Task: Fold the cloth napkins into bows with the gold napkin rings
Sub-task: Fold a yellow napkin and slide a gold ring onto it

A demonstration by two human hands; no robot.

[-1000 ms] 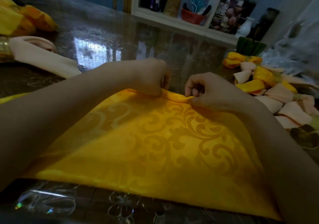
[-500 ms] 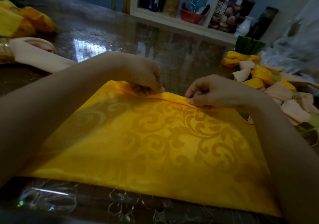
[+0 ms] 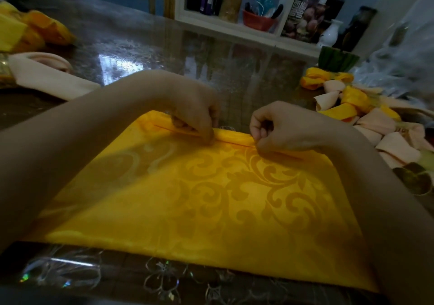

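Note:
A yellow damask napkin with a swirl pattern lies spread flat on the table in front of me. Its far edge is turned over into a narrow pleat. My left hand pinches that pleat left of the middle, fingers curled down onto the cloth. My right hand pinches the same fold a little to the right, knuckles up. A gold napkin ring sits at the far left round a peach napkin.
Folded yellow and peach napkins are heaped at the right, with a green pot behind them. More yellow cloth lies at the back left. A white shelf with bottles runs behind the glossy table.
Both hands have drawn the far edge toward me and set a fresh narrow fold, my left hand shifting slightly right along the pleat.

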